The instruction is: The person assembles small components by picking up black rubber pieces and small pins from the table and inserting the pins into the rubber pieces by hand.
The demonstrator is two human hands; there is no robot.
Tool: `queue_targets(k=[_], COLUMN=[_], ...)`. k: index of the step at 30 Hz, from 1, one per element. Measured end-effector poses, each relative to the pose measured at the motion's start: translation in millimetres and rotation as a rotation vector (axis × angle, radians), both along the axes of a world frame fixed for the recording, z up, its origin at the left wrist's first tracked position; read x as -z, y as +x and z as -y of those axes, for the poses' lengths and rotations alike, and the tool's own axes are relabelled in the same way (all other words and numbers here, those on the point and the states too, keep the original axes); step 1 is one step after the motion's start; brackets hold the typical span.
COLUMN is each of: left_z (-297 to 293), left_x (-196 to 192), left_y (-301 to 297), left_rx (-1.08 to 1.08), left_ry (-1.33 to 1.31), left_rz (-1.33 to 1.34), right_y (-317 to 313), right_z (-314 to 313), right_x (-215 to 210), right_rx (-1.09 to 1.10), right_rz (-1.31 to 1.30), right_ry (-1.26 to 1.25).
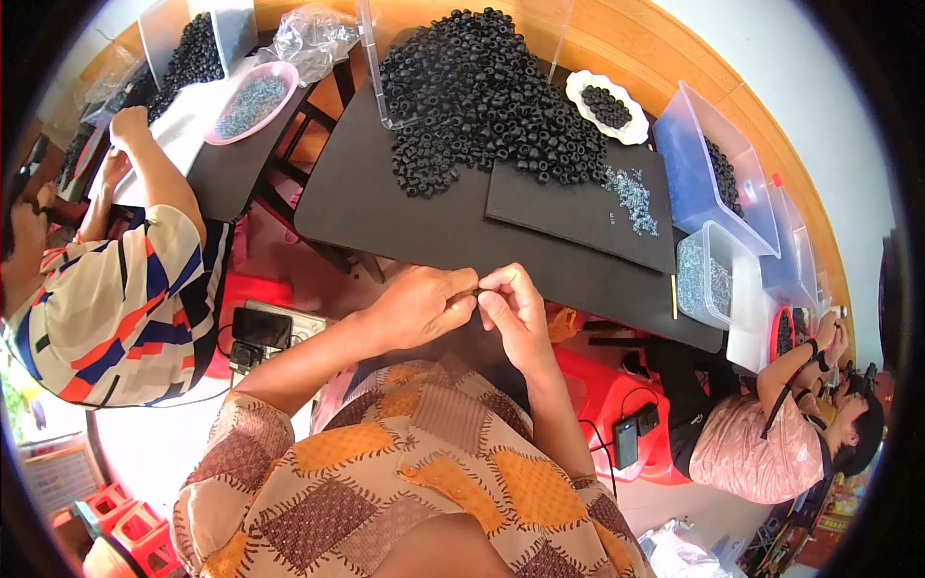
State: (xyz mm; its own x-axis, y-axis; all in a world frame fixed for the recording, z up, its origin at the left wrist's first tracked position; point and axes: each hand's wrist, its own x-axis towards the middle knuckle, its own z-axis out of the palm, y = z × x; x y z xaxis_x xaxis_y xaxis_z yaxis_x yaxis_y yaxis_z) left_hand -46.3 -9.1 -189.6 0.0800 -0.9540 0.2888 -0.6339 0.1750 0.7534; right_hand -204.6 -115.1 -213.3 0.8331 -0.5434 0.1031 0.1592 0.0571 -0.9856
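My left hand [429,306] and my right hand [517,310] meet in front of my chest, just off the table's near edge. Fingertips of both are pinched round a small dark piece [478,292], mostly covered by the fingers. It looks like one of the black ring-shaped parts [472,91] heaped on the dark table [385,212]. At the heap's right lies a flat black board [568,217]. Small clear bluish pieces [634,200] are scattered on its right end.
A scalloped white plate [631,130] holds more black parts. Clear bins [674,144] and a tub of bluish pieces [705,275] line the right side. One person [125,299] works at left, beside a pink basin [217,137]; another [761,433] works at right. Red stools stand below.
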Motion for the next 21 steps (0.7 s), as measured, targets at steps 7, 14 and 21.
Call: queue_targets(k=[7,14,21], left_z=[-6,-7,-1], left_x=[3,12,13], left_y=[-1,0,-2], left_rx=[0.128,0.139,0.082], left_ry=[0.287,0.433,0.337], left_rz=[-0.782,-0.894,-0.716], right_y=[-3,-1,2], right_z=[5,10,7], right_x=[-5,-11,-22], right_rx=[0.078,0.005,0.061], right_rz=[-0.025,0.052,0.001], right_ry=[-0.223,-0.558,-0.663])
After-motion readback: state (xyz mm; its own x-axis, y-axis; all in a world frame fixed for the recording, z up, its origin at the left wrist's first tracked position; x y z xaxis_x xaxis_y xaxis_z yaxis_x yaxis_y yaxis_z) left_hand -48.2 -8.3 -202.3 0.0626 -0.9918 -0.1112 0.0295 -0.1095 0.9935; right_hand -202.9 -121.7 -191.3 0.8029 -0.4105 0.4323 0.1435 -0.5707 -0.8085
